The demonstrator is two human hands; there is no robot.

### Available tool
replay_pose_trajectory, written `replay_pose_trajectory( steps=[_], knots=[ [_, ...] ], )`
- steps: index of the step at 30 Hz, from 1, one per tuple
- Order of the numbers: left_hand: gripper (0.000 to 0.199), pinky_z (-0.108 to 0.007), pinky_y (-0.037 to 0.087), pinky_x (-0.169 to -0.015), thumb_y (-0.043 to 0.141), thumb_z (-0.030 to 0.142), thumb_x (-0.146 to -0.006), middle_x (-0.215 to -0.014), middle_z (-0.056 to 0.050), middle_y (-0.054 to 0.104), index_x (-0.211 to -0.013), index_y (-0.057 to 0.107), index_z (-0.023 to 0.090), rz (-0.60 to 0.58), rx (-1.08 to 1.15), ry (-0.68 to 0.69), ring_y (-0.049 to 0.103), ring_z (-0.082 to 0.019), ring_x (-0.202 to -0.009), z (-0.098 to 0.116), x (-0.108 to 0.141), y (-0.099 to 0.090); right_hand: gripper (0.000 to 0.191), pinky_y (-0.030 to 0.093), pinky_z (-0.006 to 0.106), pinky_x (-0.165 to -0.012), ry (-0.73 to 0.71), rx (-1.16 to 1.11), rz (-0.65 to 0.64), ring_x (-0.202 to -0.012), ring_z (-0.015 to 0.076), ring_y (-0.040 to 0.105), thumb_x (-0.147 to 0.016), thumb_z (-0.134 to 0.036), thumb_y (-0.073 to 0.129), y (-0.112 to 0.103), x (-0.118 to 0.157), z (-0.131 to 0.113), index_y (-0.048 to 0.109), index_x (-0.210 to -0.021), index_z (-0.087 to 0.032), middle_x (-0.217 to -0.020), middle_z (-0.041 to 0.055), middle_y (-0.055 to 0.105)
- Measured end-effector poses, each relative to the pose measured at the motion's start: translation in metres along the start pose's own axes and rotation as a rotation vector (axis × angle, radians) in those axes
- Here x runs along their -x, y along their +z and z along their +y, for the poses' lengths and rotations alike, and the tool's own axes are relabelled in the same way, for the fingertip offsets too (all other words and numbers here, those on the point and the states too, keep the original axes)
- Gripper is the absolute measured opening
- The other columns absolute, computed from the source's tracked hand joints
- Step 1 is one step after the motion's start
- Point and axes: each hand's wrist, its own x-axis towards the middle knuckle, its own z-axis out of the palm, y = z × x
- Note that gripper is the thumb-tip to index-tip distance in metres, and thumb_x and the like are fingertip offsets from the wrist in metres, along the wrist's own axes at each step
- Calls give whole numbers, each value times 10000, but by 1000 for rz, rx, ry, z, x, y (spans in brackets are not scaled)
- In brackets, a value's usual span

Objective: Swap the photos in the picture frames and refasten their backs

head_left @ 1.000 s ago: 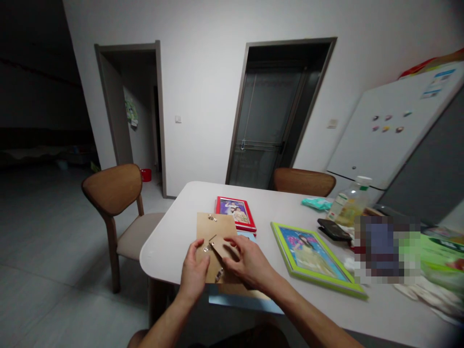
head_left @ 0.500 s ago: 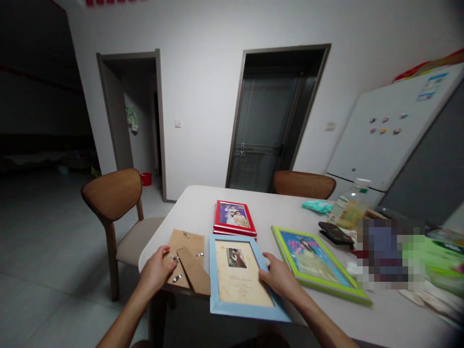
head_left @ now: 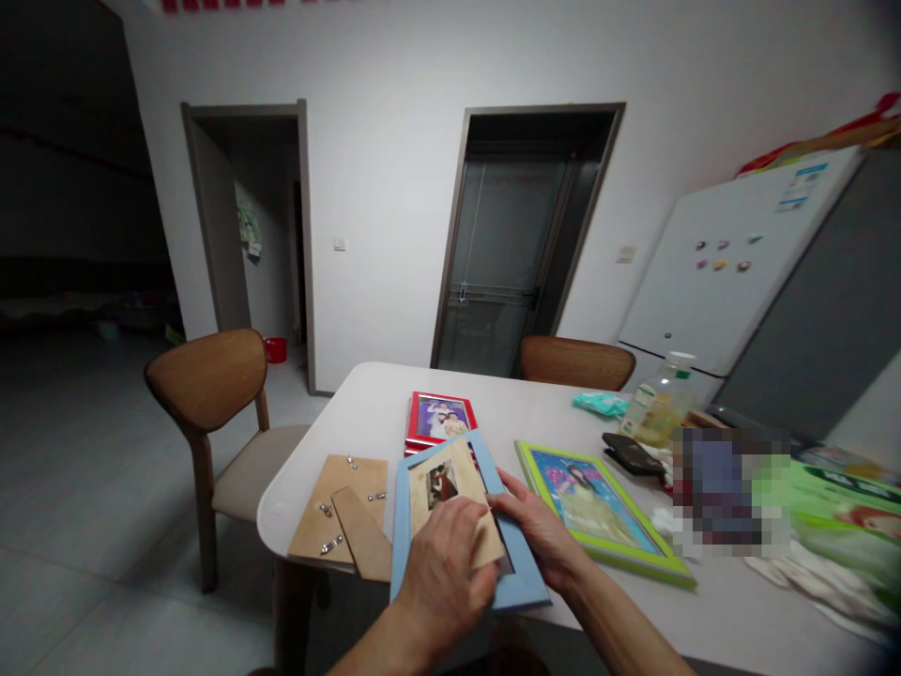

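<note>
My right hand (head_left: 531, 530) grips the right side of a light blue picture frame (head_left: 403, 535), tilted up at the table's near edge. My left hand (head_left: 450, 568) lies over the lower part of a cream printed insert sheet (head_left: 457, 460) with a small photo, its bent fingers on the sheet. The sheet sits askew in the frame, a dark gap showing along its right side. Left of the frame, a brown backing board (head_left: 310, 516) with metal clips and a stand leg lies on the table. Behind the blue frame, partly covered by it, is a red picture frame (head_left: 410, 427).
A green picture frame (head_left: 591, 498) lies on the white table (head_left: 373, 385) to the right. Beyond it are a black wallet-like item (head_left: 640, 455), a plastic bottle (head_left: 662, 399), a teal packet (head_left: 600, 404) and a green package (head_left: 837, 512). Chairs (head_left: 211, 385) stand left and behind.
My left hand has moved right from the backing board onto the insert sheet. The blue frame is now tilted up, and the sheet has turned askew inside it.
</note>
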Motion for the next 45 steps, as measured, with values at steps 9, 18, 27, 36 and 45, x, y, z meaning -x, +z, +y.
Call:
replay_pose_trajectory(
  steps=[9,18,27,36,45],
  knots=[
    [271,-314,449,-723,415,215,-742,-923,-64,580,-1006,461,175,376,-177,-344,562,-204,-839,-46,28,-59,502,368,229,-508,-43,732,277,-527,136,515,-666,-278,422,-38,-25,51,476,-1102,-36,-562,5,545],
    [260,-356,436,-737,421,342,-771,-947,-59,600,-975,495,197,211,-425,-478,563,-226,-861,-84,79,-59,425,381,261,-599,-106,1135,234,-630,184,559,-704,-269,380,-34,-23,58,533,-1042,-62,-675,84,619],
    [459,-455,299,-934,482,181,-689,-1245,-99,421,-1145,429,198,-57,-494,-125,357,-256,-1146,-72,73,-48,386,381,308,-749,-288,1114,250,-806,198,547,-714,-294,426,-15,-19,46,546,-1026,-102,-939,130,588],
    [603,-466,331,-922,347,4,-585,-1216,-100,465,-1156,446,170,-92,-524,-98,385,-238,-1137,-79,56,-32,574,355,190,-426,-179,133,-23,-427,81,427,-625,-128,444,74,-27,47,349,-1190,-106,-503,-76,458],
    [312,-369,326,-948,393,230,-786,-1118,-53,553,-1066,523,191,449,152,-299,461,-204,-1074,-41,18,-46,537,445,245,-611,-142,-131,71,-725,130,556,-712,-403,465,86,-12,12,349,-1190,-187,-888,53,570]
  ],
)
